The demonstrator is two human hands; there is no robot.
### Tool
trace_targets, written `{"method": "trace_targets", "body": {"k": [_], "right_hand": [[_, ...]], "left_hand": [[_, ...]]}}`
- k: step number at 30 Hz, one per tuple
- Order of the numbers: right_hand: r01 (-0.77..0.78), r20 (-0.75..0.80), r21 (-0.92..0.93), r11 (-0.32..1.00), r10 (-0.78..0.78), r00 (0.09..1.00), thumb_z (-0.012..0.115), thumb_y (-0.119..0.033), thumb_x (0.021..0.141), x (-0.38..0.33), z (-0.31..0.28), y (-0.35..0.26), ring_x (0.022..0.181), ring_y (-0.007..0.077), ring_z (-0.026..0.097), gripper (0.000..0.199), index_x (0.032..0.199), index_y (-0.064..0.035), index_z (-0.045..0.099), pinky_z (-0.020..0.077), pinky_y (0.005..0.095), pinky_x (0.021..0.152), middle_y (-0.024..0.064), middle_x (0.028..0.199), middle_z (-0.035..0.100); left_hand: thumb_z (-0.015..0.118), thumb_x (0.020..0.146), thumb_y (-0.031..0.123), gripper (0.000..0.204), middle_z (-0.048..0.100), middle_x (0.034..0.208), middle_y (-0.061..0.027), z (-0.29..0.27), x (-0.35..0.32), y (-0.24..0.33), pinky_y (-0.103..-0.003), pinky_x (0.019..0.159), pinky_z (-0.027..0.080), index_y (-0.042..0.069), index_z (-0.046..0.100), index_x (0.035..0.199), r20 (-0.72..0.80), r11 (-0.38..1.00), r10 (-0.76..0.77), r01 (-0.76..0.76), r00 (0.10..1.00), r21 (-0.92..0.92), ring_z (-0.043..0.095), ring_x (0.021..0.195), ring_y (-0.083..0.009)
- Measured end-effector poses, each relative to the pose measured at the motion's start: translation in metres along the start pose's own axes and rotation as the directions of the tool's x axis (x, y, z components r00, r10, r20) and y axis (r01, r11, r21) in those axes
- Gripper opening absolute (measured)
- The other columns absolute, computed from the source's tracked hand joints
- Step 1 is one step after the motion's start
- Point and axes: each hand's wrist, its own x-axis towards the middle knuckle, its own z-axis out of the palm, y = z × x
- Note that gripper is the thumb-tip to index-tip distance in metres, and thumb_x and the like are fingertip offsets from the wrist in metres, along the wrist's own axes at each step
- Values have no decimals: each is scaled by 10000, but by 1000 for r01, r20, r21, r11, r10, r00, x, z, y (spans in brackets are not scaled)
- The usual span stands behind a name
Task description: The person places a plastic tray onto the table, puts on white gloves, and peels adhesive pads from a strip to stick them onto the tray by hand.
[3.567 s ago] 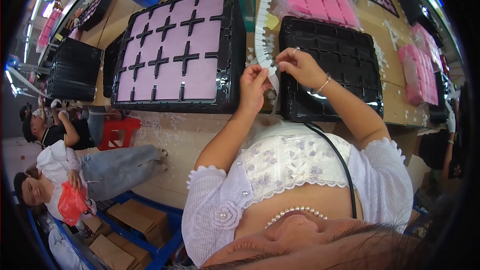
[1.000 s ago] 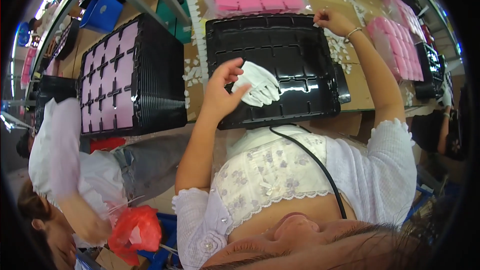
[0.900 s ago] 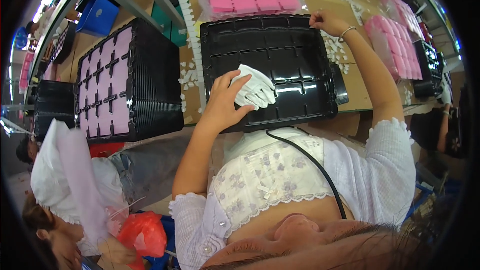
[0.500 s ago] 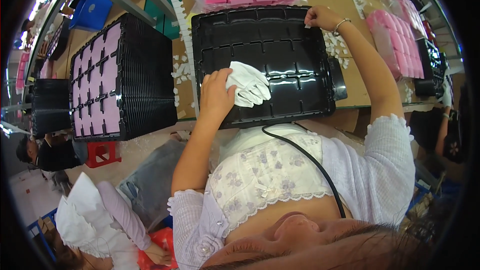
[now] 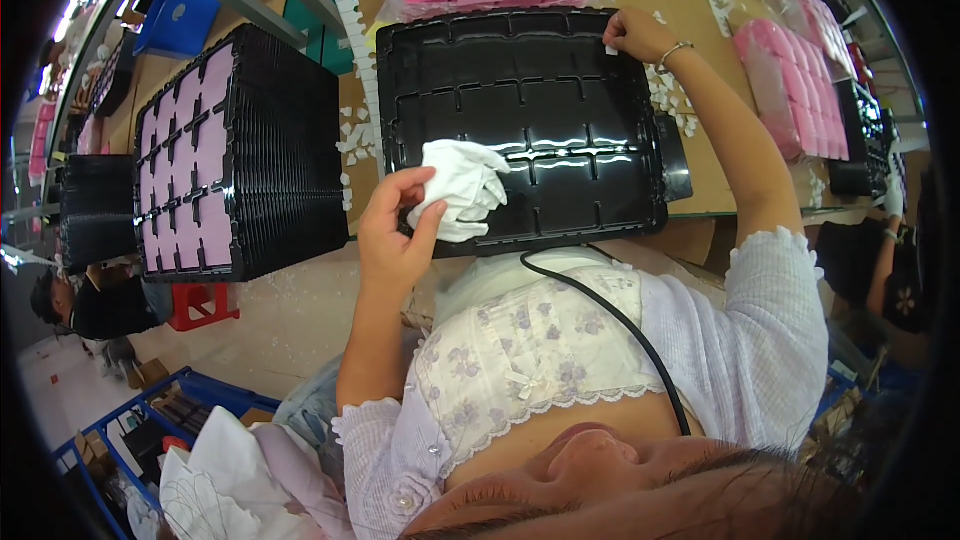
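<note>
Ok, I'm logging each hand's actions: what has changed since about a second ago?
The left hand, open beside the white glove a second ago, now pinches it; the glove is more bunched and has shifted left on the black tray. The right hand stays at the tray's far right corner, holding a small white piece.

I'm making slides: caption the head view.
Left hand holding a white glove over a black tray, right hand pinching a scrap at the tray's corner.
</note>
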Motion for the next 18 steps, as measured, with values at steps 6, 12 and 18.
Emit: {"method": "trace_targets", "body": {"k": [6,12,18], "right_hand": [[116,-154,-119,986,-134,979,638,-73,692,-10,12,5,751,254,601,68,749,-43,660,470,332,706,125,757,619],[193,-307,-111,975,-219,926,653,-86,701,-22,25,9,814,269,573,84,779,-62,673,462,347,754,111,842,574],[129,-310,-12,992,-126,942,694,-112,682,-19,23,14,838,254,566,209,886,-83,662,457,339,767,102,847,570]], "left_hand": [[646,734,-12,298,538,867,-39,-15,-18,11,-218,743,413,-2,572,1022,-20,1000,-22,22,1000,-5,493,789,-108],[647,729,-24,300,516,858,-41,-17,-28,16,-209,743,404,-9,568,1018,-33,1000,-24,23,999,-4,485,790,-111],[649,730,-30,307,510,864,-41,-14,-31,16,-205,744,401,-11,564,1024,-28,999,-45,44,999,-32,486,801,-112]]}}
